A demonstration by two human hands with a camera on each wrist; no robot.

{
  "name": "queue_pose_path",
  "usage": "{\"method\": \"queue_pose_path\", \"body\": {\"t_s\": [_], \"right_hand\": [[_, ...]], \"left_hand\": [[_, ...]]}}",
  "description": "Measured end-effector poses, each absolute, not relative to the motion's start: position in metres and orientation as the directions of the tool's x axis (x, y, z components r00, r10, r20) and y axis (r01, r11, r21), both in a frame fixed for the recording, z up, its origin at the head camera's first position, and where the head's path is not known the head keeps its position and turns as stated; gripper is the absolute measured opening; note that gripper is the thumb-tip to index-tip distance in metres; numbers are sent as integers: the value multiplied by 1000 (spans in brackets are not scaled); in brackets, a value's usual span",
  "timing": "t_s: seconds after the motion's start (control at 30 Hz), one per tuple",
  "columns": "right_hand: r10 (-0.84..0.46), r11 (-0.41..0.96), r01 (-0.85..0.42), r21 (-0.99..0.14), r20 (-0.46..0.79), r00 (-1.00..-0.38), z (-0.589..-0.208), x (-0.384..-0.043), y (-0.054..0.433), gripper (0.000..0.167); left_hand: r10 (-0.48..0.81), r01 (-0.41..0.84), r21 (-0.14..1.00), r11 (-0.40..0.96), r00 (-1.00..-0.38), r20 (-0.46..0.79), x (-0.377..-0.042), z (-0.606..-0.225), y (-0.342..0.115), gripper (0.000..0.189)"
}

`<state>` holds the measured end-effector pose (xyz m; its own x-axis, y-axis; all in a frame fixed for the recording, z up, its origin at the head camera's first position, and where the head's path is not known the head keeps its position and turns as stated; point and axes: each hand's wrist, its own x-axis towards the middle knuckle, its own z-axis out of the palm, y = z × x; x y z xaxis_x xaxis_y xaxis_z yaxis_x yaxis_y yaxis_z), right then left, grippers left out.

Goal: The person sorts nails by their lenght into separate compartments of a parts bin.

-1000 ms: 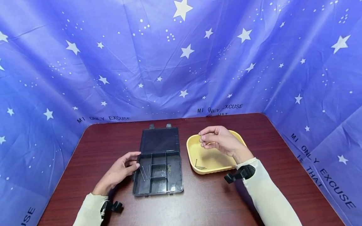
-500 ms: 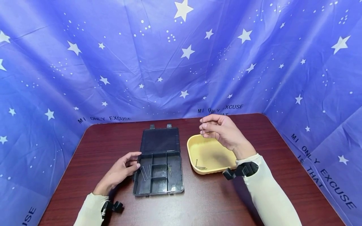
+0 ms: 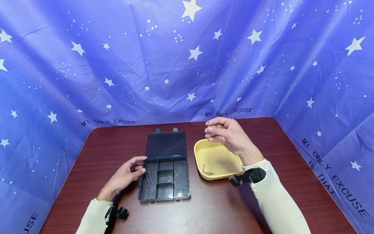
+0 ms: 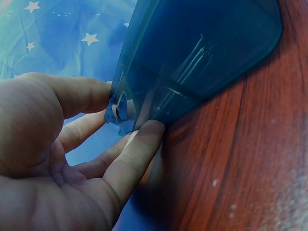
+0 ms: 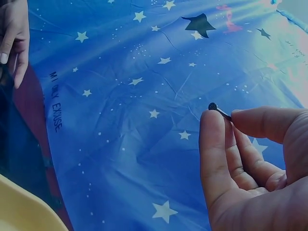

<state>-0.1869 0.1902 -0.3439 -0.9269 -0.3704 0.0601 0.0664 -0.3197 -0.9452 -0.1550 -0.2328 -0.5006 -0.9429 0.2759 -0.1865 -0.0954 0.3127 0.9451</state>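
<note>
My right hand (image 3: 230, 135) pinches a nail (image 3: 208, 130) between thumb and fingertips, above the far part of the yellow tray (image 3: 196, 152). The nail stands roughly upright, and its round dark head (image 5: 213, 106) shows in the right wrist view. Several more nails (image 3: 208, 173) lie in the tray's near left corner. To the left is a dark clear compartment box (image 3: 182, 191) with its lid (image 3: 166, 145) laid back. My left hand (image 3: 124, 177) grips the box's left side, thumb and fingers on its edge. Several nails (image 3: 149, 178) lie in the left compartment, and a few yellowish ones (image 3: 175, 175) in the right.
A dark red wooden table (image 3: 117, 143) carries everything. Behind it and along both sides hangs a blue curtain (image 3: 163, 65) with white stars. Each wrist wears a black camera mount, the right mount (image 3: 248, 177) close over the tray's near edge.
My right hand has risen from the tray with the nail and then nearly stopped, the nail turning more upright. My left hand and the box stay in place.
</note>
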Motion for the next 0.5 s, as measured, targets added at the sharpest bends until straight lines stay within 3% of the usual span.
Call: {"method": "queue_pose_path", "body": {"t_s": [0.5], "right_hand": [[-421, -292, 124, -948, 11, -907, -372, -184, 144, 16]], "left_hand": [[296, -96, 947, 308, -936, -191, -155, -497, -234, 55]]}}
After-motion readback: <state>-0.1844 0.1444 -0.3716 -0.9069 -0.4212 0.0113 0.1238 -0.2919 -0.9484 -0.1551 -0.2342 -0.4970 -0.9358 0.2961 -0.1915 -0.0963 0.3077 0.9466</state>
